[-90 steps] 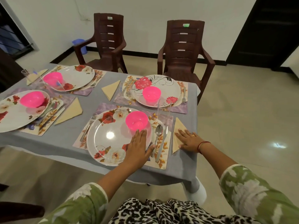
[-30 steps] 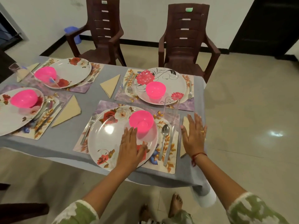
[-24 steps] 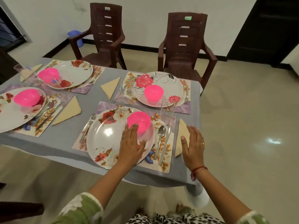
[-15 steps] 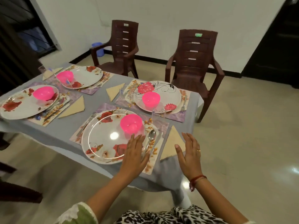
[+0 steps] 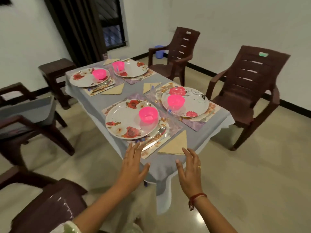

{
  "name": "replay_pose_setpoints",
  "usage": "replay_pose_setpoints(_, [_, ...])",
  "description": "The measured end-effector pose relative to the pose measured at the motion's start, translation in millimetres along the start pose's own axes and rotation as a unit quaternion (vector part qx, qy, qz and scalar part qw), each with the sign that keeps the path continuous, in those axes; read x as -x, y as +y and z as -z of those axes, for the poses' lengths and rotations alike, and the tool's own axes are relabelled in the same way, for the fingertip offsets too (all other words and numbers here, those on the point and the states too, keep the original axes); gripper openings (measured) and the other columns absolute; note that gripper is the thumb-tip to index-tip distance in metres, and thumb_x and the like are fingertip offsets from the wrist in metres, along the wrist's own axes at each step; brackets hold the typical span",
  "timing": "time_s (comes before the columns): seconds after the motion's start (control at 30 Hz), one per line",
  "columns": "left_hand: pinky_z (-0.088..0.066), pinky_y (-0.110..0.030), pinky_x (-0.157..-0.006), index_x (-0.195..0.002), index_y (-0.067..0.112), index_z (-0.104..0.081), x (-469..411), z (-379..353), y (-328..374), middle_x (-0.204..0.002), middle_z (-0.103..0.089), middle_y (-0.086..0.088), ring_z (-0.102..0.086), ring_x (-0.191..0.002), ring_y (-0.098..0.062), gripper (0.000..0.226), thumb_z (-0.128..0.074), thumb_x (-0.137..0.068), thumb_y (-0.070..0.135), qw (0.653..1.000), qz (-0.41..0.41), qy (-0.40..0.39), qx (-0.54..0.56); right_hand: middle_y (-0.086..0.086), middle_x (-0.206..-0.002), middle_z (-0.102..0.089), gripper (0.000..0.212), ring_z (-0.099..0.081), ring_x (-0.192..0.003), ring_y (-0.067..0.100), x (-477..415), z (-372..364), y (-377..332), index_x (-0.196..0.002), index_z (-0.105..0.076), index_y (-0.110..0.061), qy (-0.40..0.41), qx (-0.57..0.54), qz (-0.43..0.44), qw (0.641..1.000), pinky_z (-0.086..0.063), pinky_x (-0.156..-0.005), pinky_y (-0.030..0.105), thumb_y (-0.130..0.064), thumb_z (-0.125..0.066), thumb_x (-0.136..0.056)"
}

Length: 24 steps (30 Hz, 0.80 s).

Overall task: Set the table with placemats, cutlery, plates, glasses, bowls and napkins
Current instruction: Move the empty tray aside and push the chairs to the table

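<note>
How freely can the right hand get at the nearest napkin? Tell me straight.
Probably yes. The right hand is open and empty, its fingertips by the near edge of the napkin, which lies flat on the table corner with nothing on it or in between.

The right hand (image 5: 190,172) has a gold ring (image 5: 199,166) on one finger and a red thread band (image 5: 197,197) round the wrist. The left arm (image 5: 101,204) has a green and white sleeve (image 5: 69,227)

White walls (image 5: 218,17); glossy beige floor (image 5: 252,174). Dark curtain (image 5: 75,27) beside window (image 5: 112,31). Brown plastic armchair (image 5: 249,91) at right, second armchair (image 5: 181,52) beyond; blue bin (image 5: 159,51) in corner.
</note>
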<state>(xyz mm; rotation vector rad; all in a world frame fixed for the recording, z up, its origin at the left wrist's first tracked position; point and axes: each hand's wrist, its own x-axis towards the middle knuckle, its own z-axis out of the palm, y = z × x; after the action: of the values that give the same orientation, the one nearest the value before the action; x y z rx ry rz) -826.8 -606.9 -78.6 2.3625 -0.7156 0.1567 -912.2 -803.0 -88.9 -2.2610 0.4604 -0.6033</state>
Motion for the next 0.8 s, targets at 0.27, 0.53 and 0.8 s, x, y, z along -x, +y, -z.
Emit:
replay_pose_setpoints(0.27, [-0.009, -0.040, -0.118, -0.148, 0.025, -0.018, 90, 28, -4, -0.157, -0.013, 0.001, 0.013, -0.143, -0.008, 0.071, -0.031, -0.087, 0.056, 0.995, 0.084, -0.012, -0.060, 0.001, -0.141, -0.034, 0.072, -0.032, -0.130, 0.017, 65, 0, -5, -0.138, -0.038, -0.027, -0.051, -0.021, 0.017, 0.998, -0.027, -0.103, 0.028, -0.072, -0.022, -0.085])
replay_pose_setpoints(0.53, [-0.017, -0.045, -0.117, -0.148, 0.020, -0.023, 175, 55, 26, -0.156, -0.016, -0.004, 0.008, -0.144, -0.014, 0.075, -0.029, -0.084, 0.059, 0.992, 0.113, 0.032, -0.047, -0.001, -0.142, -0.032, 0.074, -0.032, -0.131, 0.016, 150, 20, -29, -0.139, -0.039, -0.024, -0.078, -0.018, 0.042, 0.996, -0.029, -0.106, 0.031, -0.072, -0.020, -0.085])
replay_pose_setpoints(0.8, [-0.009, -0.041, -0.117, -0.148, 0.022, -0.021, 278, 76, 52, -0.156, -0.018, -0.002, 0.007, -0.145, -0.015, 0.076, -0.027, -0.083, 0.060, 0.989, 0.132, 0.031, -0.060, -0.006, -0.142, -0.031, 0.076, -0.029, -0.130, 0.010, 228, 44, -63, -0.138, -0.039, -0.025, -0.110, -0.031, 0.081, 0.990, -0.023, -0.103, 0.024, -0.074, -0.018, -0.084])
